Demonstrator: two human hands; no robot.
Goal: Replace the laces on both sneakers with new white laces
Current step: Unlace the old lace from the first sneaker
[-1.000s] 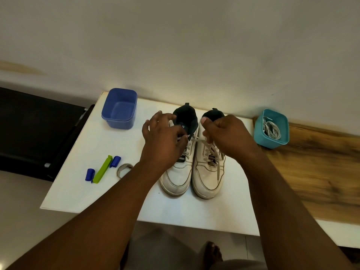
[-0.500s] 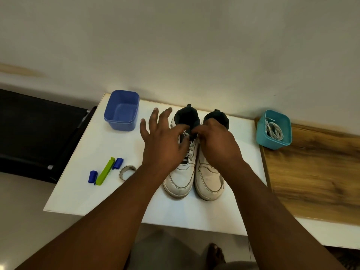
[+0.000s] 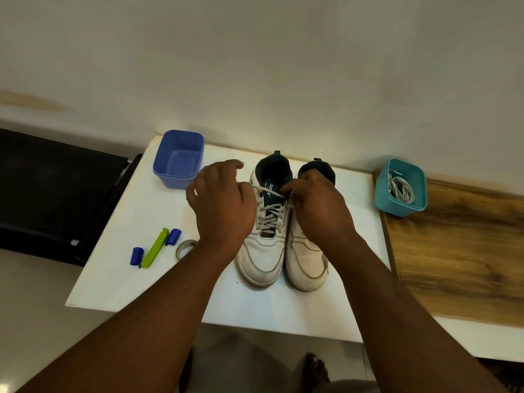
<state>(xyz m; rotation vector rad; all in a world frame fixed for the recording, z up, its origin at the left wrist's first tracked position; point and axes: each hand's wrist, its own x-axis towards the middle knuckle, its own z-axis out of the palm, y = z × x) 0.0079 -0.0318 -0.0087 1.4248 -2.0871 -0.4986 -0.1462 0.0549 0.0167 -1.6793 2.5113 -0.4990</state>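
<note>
Two worn white sneakers stand side by side on the white table [image 3: 136,211], toes toward me. The left sneaker [image 3: 263,251] has its grey-white lace [image 3: 269,215] threaded through its eyelets. A strand of that lace runs taut across its tongue between my two hands. My left hand [image 3: 221,202] pinches one end at the shoe's left side. My right hand [image 3: 317,205] pinches the other end and covers the upper part of the right sneaker [image 3: 304,256]. A teal tub [image 3: 382,199] at the right holds coiled white laces [image 3: 401,187].
An empty blue tub [image 3: 178,157] sits at the table's back left. A green clip with two blue caps [image 3: 154,248] and a small metal ring [image 3: 184,246] lie left of the shoes. A wooden board [image 3: 459,251] adjoins the table on the right.
Both hands moved apart over the left sneaker, pulling a lace strand taut between them. My left hand's fingers, spread half a second ago, have curled on the lace.
</note>
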